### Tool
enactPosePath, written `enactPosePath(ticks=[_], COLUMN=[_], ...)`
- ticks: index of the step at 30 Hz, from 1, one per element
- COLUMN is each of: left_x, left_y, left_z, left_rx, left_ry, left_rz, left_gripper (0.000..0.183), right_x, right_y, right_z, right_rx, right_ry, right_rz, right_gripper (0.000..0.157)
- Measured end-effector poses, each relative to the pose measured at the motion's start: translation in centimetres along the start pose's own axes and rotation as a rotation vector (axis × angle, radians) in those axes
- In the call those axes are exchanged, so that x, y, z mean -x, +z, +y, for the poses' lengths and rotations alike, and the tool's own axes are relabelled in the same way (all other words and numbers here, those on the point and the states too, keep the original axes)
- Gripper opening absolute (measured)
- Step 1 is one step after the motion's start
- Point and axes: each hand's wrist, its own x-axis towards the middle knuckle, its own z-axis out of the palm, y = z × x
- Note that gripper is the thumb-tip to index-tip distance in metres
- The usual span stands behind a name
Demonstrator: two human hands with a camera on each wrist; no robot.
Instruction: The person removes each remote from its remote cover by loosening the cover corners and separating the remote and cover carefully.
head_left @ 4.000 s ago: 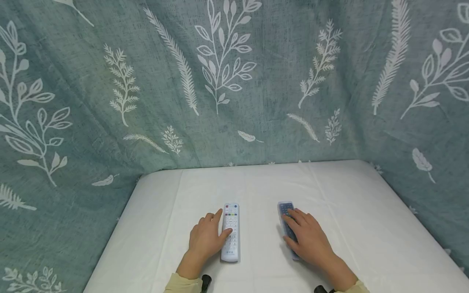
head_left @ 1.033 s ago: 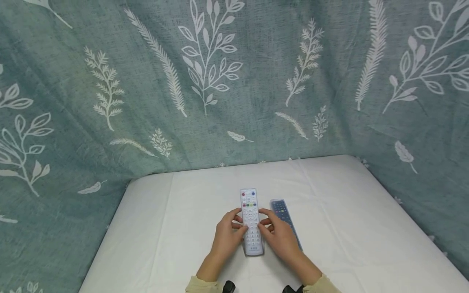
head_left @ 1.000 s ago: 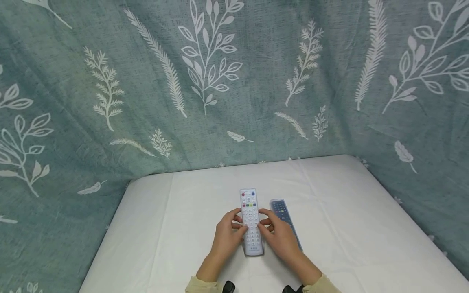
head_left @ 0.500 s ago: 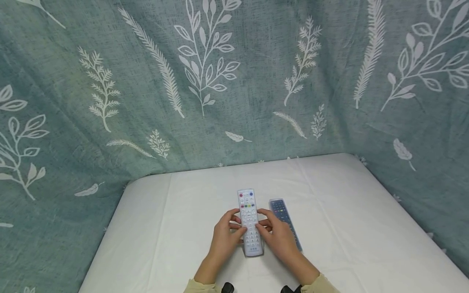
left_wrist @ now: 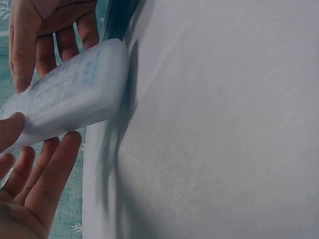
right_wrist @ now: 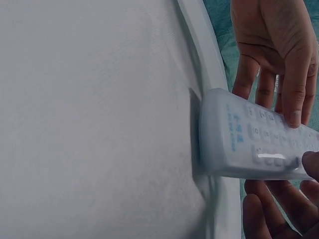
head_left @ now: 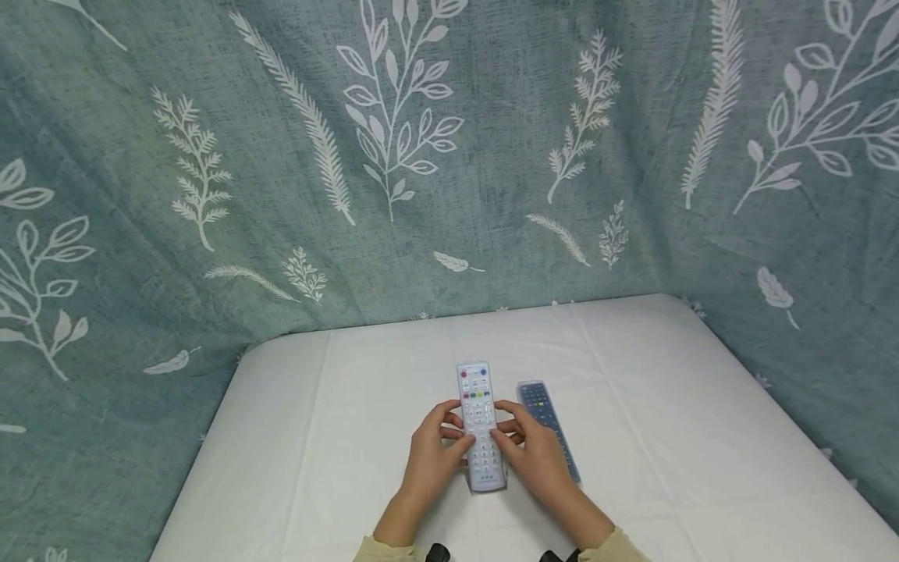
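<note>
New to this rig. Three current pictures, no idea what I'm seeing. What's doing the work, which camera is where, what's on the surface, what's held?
No machine here: a person works with two bare hands. The wide picture comes from a camera on the head, looking forward and down. The two close-ups come from cameras on the left and right wrists, so each shows the same hold from its own side.

The left hand and right hand together hold a white remote control, one at each long edge, thumbs on the button face. A dark remote control lies on the white surface, partly hidden by the right hand. Behind hangs a green leaf-patterned cloth.
</note>
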Motion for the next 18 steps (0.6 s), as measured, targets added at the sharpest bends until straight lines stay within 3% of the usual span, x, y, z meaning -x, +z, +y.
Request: enactPosePath(ticks=[5,9,18], left_x=[0.23,0.25,0.66], left_y=[0.06,0.05,0.33], left_z=[0.22,0.61,0.78], left_rx=[-0.004,0.005,-0.003], left_ry=[0.054,0.097,0.124], left_rz=[0.025,0.046,0.102], left_gripper=[0.055,0.055,0.042], right_x=[-0.07,-0.22,0.14], right_y=[-0.10,-0.32,-0.53], right_z=[-0.07,-0.19,0.09], right_rx=[-0.016,-0.092,-0.168], right_ry=[-0.025,-0.047,-0.036], right_rz=[0.014,0.031,0.038], right_gripper=[0.041,0.039,0.037])
